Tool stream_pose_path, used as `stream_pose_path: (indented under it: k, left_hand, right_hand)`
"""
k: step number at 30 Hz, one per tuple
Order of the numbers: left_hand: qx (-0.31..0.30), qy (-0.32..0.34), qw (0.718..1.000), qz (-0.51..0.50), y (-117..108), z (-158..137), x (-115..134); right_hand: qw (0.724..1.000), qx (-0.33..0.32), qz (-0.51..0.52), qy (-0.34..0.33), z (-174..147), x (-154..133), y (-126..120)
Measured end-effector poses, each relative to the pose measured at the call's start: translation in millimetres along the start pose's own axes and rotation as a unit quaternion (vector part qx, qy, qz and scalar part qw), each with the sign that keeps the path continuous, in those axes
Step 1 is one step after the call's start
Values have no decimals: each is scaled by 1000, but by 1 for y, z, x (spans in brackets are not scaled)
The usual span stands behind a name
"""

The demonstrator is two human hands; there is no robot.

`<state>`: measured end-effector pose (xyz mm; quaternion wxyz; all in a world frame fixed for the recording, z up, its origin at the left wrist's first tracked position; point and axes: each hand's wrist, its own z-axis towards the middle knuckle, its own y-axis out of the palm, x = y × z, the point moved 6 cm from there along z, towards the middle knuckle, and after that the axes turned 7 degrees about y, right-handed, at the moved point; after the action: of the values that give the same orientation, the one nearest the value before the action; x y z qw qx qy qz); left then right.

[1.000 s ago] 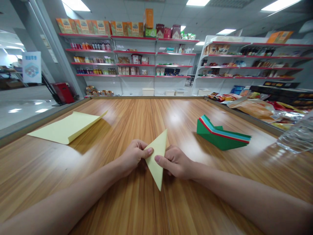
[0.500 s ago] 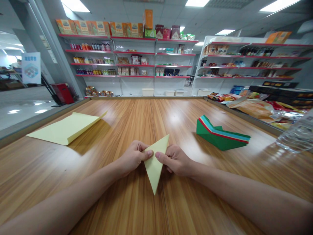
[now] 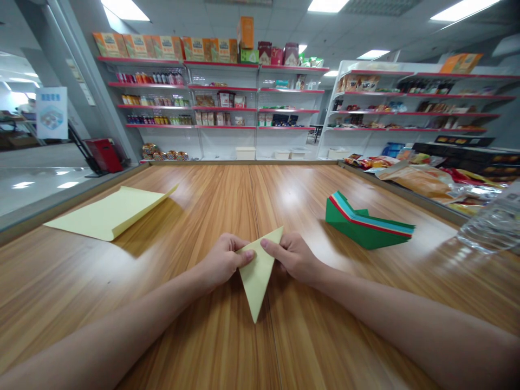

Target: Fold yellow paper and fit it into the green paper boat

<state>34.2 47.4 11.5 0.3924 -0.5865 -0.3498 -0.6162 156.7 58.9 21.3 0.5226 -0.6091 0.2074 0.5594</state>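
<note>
A piece of pale yellow paper (image 3: 258,276), folded into a triangle, is held between my two hands above the table. Its sharpest corner points down toward me. My left hand (image 3: 227,257) pinches the left corner, thumb on top and fingers behind. On the other side, my right hand (image 3: 296,257) grips the upper right edge, its thumb lying across the paper's face. The fingers under the paper are partly hidden. To the right stands a folded green paper boat (image 3: 368,233) with red, white and blue layers along its upper edge.
A larger yellow sheet (image 3: 109,211) with a curled edge lies at the left of the wooden table (image 3: 215,195). A clear plastic bottle (image 3: 491,222) is at the right edge, near snack bags (image 3: 422,181). Stocked shelves (image 3: 223,86) stand behind.
My right thumb has moved up along the yellow paper toward its upper corner. The paper has tilted slightly. My left hand keeps nearly the same grip.
</note>
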Motion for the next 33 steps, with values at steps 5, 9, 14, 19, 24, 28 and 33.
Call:
stream_pose_path:
  k: [5, 9, 14, 19, 24, 28, 33]
  left_hand:
    - [-8, 5, 1000, 2, 4, 0, 3]
    - [0, 1, 1000, -2, 2, 0, 3]
    - [-3, 1, 1000, 7, 2, 0, 2]
    - [-2, -5, 1000, -4, 3, -1, 1]
    - [4, -6, 1000, -2, 1, 0, 0]
    - [-9, -2, 1000, 4, 1, 0, -1]
    - [-3, -9, 1000, -30, 1, 0, -3]
  right_hand:
    - [990, -24, 119, 67, 7, 12, 2]
    - [987, 2, 142, 80, 8, 12, -1]
    - [978, 92, 174, 69, 8, 10, -14]
    - [968, 58, 223, 100, 11, 21, -11]
    - [969, 121, 195, 90, 10, 24, -21]
    - [965, 102, 218, 106, 12, 29, -23]
    - [932, 18, 339, 124, 18, 34, -13]
